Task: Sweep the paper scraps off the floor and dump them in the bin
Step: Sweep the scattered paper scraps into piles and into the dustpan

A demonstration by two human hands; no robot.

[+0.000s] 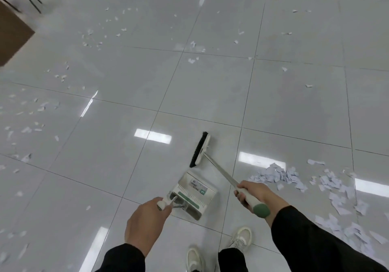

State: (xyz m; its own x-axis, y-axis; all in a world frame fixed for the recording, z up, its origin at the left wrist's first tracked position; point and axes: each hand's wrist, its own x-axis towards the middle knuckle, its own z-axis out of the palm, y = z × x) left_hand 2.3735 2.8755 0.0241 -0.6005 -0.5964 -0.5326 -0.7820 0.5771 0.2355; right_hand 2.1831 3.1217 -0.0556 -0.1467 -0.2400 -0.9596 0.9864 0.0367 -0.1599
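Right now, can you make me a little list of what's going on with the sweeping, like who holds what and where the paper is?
left hand: holds the dustpan handle
dustpan: on the floor in front of the feet, looks empty
right hand: grips the broom handle
broom: black bristles just beyond the dustpan
biggest paper pile: on the person's right, beside the broom
other scraps: scattered over the left and far floor
bin: not in view
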